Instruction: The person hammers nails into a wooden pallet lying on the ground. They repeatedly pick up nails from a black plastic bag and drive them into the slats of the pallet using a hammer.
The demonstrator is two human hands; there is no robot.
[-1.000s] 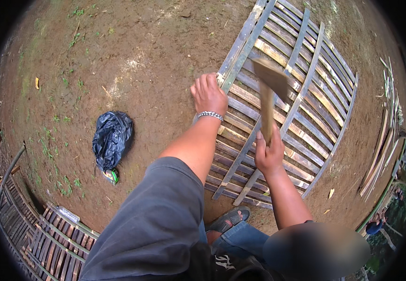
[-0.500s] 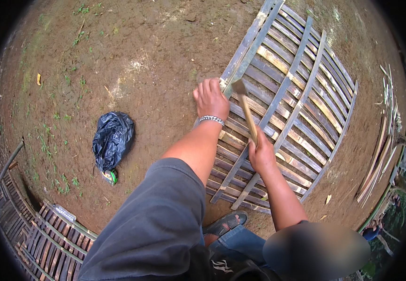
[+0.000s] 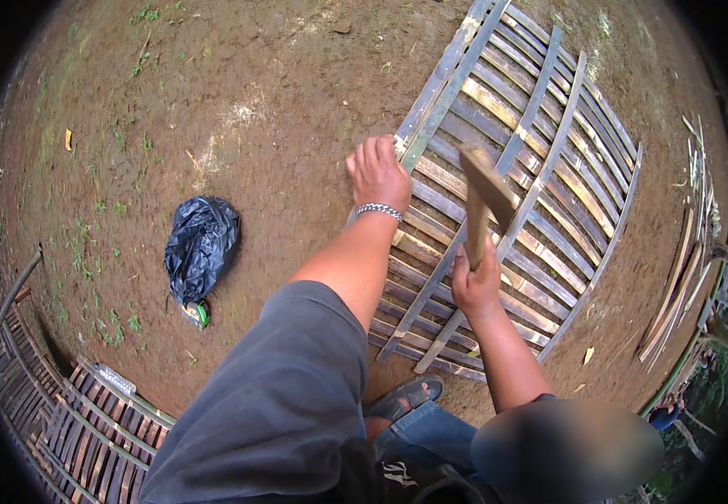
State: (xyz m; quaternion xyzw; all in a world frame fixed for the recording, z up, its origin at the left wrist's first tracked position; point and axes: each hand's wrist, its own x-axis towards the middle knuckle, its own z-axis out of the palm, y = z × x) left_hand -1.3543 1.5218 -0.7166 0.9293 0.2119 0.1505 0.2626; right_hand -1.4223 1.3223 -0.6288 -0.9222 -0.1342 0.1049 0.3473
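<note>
Outdoors: hatchet (image 3: pixel 488 186) held above a slatted panel (image 3: pixel 542 174)

The right hand (image 3: pixel 476 286) is wrapped round the hatchet's handle; the left hand (image 3: pixel 379 178) curls over the panel's left edge. The panel lies on bare ground (image 3: pixel 297 109). Well to its left lies a crumpled black bag (image 3: pixel 202 248), contents hidden; a green item (image 3: pixel 199 314) shows at its lower end, inside or beside, I cannot tell.
</note>
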